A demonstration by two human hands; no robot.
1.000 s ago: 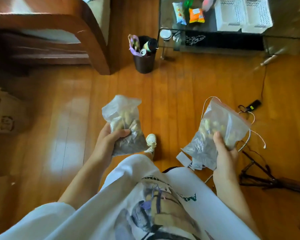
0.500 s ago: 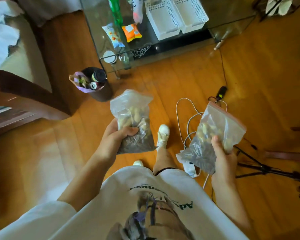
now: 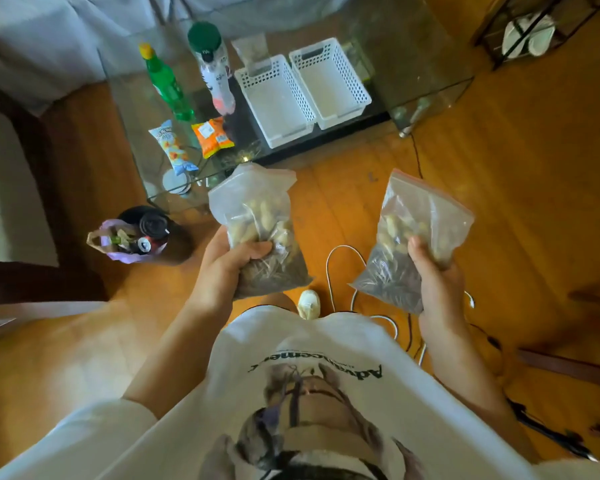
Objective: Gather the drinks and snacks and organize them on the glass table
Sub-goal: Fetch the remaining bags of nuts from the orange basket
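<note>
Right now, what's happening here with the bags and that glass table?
A person stands over a wooden floor holding a clear bag of nuts in each hand: the left hand grips the left bag, and the right hand grips the right bag. Ahead, the glass table already carries a green bottle, a second bottle, two snack packets and two white baskets, which look empty.
</note>
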